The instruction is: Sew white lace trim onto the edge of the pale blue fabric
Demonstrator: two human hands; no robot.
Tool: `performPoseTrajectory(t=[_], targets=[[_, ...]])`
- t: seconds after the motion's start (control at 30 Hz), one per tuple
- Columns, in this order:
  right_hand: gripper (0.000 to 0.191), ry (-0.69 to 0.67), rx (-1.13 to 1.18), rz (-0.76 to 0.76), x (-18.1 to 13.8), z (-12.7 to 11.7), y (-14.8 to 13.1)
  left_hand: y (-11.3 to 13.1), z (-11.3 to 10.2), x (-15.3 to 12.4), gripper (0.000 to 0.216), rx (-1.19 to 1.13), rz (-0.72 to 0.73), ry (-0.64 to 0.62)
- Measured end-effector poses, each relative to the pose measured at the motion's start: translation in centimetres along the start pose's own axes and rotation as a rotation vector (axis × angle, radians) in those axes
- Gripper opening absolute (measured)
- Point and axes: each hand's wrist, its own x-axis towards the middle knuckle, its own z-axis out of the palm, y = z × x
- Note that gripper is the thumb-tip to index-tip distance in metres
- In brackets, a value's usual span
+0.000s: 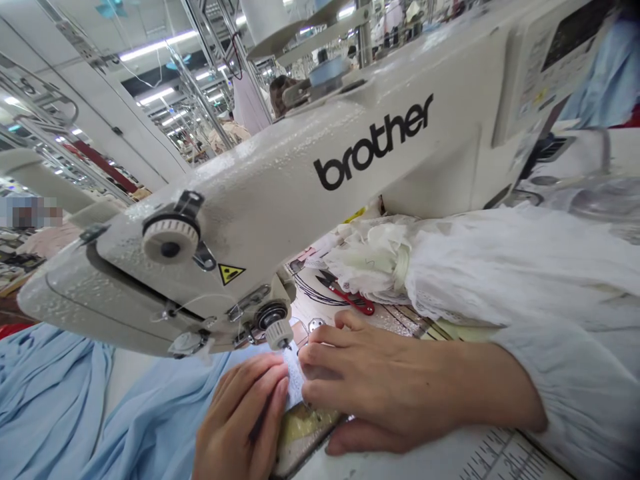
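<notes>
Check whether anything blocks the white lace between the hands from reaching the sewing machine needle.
Nothing visible does: the white lace lies just below the needle, pinched between the left hand and right hand.

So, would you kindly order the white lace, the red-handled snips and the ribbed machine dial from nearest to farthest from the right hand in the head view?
From the right hand:
1. White lace: under its fingertips, on the left.
2. Red-handled snips: just beyond the fingers, on the table.
3. Ribbed dial: farthest, on the machine head.
</notes>
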Motion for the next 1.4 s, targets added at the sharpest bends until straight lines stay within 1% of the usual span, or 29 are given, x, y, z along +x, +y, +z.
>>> performPoseTrajectory(t=[0.17,0.33,0.43,0.57,0.8,0.9,1.03,1.23,1.4], targets=[[0.035,0.012,-0.017,0.009,-0.2,-0.1,-0.1,0.1,0.1,-0.1,0.022,0.014,0.021,-0.011],[0.037,0.01,-0.018,0.019,0.0,-0.1,-0.1,-0.4,0.3,-0.5,0.026,0.03,0.053,-0.052],[0.039,-0.009,-0.011,0.054,0.3,0.0,0.1,-0.8,0.4,-0.7,0.027,0.047,0.008,-0.059],[0.041,0.005,-0.006,0.106,0.6,0.1,0.3,-1.1,0.4,-0.7,0.03,0.07,-0.076,-0.097],[0.046,0.01,0.016,0.11,0.5,0.3,0.2,-0.1,0.3,-0.2,0.023,0.023,0.014,-0.012],[0.046,0.0,0.034,0.105,0.6,0.0,0.2,-0.2,0.3,-0.3,0.023,0.025,0.0,-0.008],[0.042,-0.038,0.021,0.115,0.6,-0.4,0.3,-0.5,0.3,-0.7,0.027,-0.006,-0.007,-0.033],[0.042,-0.014,0.009,0.095,0.5,0.0,0.6,-0.5,0.5,-1.2,0.028,-0.04,-0.039,-0.036],[0.04,-0.016,-0.001,0.097,0.6,0.0,0.6,-0.3,0.5,-0.9,0.026,-0.051,-0.073,-0.034]])
